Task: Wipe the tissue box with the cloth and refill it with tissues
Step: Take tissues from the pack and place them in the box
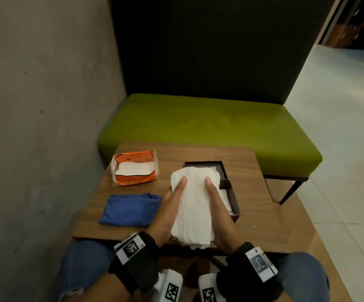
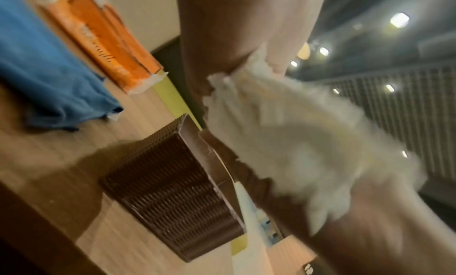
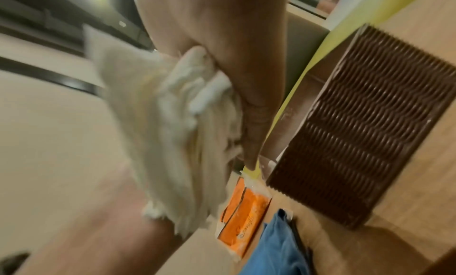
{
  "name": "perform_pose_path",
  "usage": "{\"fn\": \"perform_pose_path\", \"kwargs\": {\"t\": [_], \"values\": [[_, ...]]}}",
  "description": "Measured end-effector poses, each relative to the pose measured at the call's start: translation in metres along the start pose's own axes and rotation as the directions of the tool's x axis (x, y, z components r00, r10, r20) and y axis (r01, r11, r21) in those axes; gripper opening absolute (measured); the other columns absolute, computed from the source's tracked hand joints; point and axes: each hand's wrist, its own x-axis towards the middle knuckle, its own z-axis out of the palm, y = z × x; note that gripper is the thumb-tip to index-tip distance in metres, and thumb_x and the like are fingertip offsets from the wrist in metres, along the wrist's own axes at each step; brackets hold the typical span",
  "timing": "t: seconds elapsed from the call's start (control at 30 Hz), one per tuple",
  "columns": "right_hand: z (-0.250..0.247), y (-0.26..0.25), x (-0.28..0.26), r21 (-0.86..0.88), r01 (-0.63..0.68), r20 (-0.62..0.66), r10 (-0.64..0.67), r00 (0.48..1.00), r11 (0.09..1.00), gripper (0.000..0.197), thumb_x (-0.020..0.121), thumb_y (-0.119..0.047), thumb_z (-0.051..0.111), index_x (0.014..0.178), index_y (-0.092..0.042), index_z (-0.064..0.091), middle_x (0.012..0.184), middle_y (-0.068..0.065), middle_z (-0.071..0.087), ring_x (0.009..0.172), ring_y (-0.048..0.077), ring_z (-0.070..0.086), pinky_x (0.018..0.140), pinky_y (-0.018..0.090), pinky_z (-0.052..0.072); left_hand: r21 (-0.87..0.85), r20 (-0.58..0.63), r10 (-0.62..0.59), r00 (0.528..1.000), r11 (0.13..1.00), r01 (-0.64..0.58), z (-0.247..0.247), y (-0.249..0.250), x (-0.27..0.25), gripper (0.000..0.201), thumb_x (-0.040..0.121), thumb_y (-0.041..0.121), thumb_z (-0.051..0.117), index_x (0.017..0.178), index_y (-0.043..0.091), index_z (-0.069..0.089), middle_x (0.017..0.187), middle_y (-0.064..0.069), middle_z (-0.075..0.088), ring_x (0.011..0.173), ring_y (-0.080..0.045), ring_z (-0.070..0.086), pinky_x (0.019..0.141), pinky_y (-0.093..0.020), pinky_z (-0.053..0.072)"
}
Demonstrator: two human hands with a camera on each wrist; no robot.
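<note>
Both hands hold a thick stack of white tissues (image 1: 193,203) just above the open brown tissue box (image 1: 235,201), covering most of its opening. My left hand (image 1: 169,203) grips the stack's left edge, thumb on top. On the opposite edge my right hand (image 1: 217,203) grips the same way. The wrist views show the stack (image 2: 308,148) (image 3: 167,133) pinched between thumb and fingers, beside the box's ribbed wall (image 2: 172,181) (image 3: 365,133). The folded blue cloth (image 1: 131,209) lies on the table left of the box.
An opened orange tissue pack (image 1: 134,168) sits at the far left of the small wooden table (image 1: 253,192). A green bench (image 1: 198,123) stands just behind the table, a grey wall (image 1: 35,127) to the left. My knees are under the near edge.
</note>
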Motion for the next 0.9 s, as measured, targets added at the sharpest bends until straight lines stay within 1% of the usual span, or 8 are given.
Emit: {"fn": "perform_pose_path", "kwargs": {"t": [0.07, 0.27, 0.43, 0.5, 0.57, 0.67, 0.77, 0.9], "values": [[-0.004, -0.006, -0.004, 0.039, 0.011, 0.041, -0.013, 0.999, 0.999, 0.042, 0.092, -0.053, 0.045, 0.107, -0.022, 0.069, 0.105, 0.009, 0.075, 0.096, 0.025, 0.072, 0.087, 0.043, 0.056, -0.021, 0.03, 0.005, 1.0, 1.0, -0.004, -0.003, 0.003, -0.001, 0.025, 0.09, 0.044, 0.053, 0.106, 0.027, 0.061, 0.092, 0.0, 0.073, 0.079, -0.016, 0.07, 0.062, -0.029, 0.053], [-0.01, -0.009, -0.005, -0.057, 0.014, 0.055, -0.01, 0.998, 0.998, 0.036, 0.089, -0.04, 0.057, 0.117, -0.019, 0.065, 0.112, 0.01, 0.072, 0.106, 0.027, 0.068, 0.096, 0.049, 0.051, 0.252, 0.097, 0.082, 0.992, 0.962, -0.104, -0.007, 0.006, -0.004, 0.035, 0.088, 0.038, 0.06, 0.12, 0.024, 0.056, 0.105, -0.001, 0.071, 0.092, -0.015, 0.069, 0.076, -0.03, 0.056], [-0.03, -0.012, 0.001, -0.184, 0.014, -0.028, -0.02, 0.999, 0.983, 0.038, 0.084, -0.014, 0.068, 0.122, -0.014, 0.06, 0.109, 0.01, 0.073, 0.104, 0.029, 0.067, 0.084, 0.048, 0.056, 0.469, 0.271, -0.028, 0.962, 0.877, -0.106, -0.024, 0.019, -0.002, 0.041, 0.086, 0.042, 0.059, 0.123, 0.024, 0.054, 0.111, -0.001, 0.068, 0.098, -0.015, 0.067, 0.079, -0.028, 0.055], [-0.033, -0.013, 0.002, -0.112, 0.028, -0.066, -0.035, 0.997, 0.993, 0.039, 0.083, -0.009, 0.068, 0.121, -0.012, 0.059, 0.112, 0.013, 0.071, 0.106, 0.032, 0.066, 0.087, 0.051, 0.056, 0.37, 0.253, -0.023, 0.967, 0.926, -0.074, -0.03, 0.02, 0.0, 0.047, 0.082, 0.048, 0.058, 0.122, 0.023, 0.054, 0.115, -0.004, 0.067, 0.102, -0.018, 0.066, 0.083, -0.032, 0.054], [-0.036, -0.014, 0.002, 0.038, 0.069, -0.073, -0.066, 0.995, 0.997, 0.04, 0.085, -0.005, 0.065, 0.124, -0.01, 0.057, 0.117, 0.013, 0.069, 0.11, 0.031, 0.064, 0.089, 0.048, 0.056, 0.094, 0.261, -0.026, 0.965, 0.996, 0.001, -0.038, 0.017, 0.001, 0.049, 0.084, 0.049, 0.05, 0.123, 0.02, 0.056, 0.121, -0.006, 0.066, 0.11, -0.02, 0.063, 0.09, -0.035, 0.053], [-0.033, -0.01, 0.0, 0.138, 0.096, -0.021, -0.094, 0.995, 0.986, 0.046, 0.085, -0.003, 0.064, 0.129, -0.011, 0.054, 0.12, 0.012, 0.069, 0.112, 0.03, 0.065, 0.091, 0.044, 0.055, -0.259, 0.286, -0.034, 0.958, 0.959, 0.112, -0.045, 0.006, -0.008, 0.062, 0.08, 0.052, 0.057, 0.132, 0.019, 0.05, 0.132, -0.007, 0.058, 0.123, -0.022, 0.054, 0.101, -0.04, 0.046], [-0.026, -0.004, -0.005, 0.077, 0.071, 0.043, -0.074, 0.996, 0.994, 0.052, 0.08, -0.002, 0.066, 0.13, -0.01, 0.053, 0.12, 0.013, 0.068, 0.112, 0.031, 0.065, 0.097, 0.049, 0.051, -0.271, 0.228, -0.079, 0.971, 0.952, 0.141, -0.044, -0.005, -0.007, 0.079, 0.066, 0.043, 0.078, 0.133, 0.016, 0.047, 0.127, -0.01, 0.062, 0.118, -0.025, 0.059, 0.095, -0.041, 0.052], [-0.033, -0.009, -0.01, 0.0, 0.057, 0.092, -0.056, 0.994, 0.998, 0.058, 0.076, -0.008, 0.074, 0.13, -0.013, 0.053, 0.121, 0.012, 0.068, 0.112, 0.031, 0.065, 0.092, 0.048, 0.054, -0.13, 0.13, -0.04, 0.991, 0.99, 0.057, -0.048, -0.003, -0.004, 0.059, 0.08, 0.032, 0.064, 0.134, 0.016, 0.047, 0.121, -0.005, 0.066, 0.111, -0.019, 0.063, 0.095, -0.035, 0.049]]}}
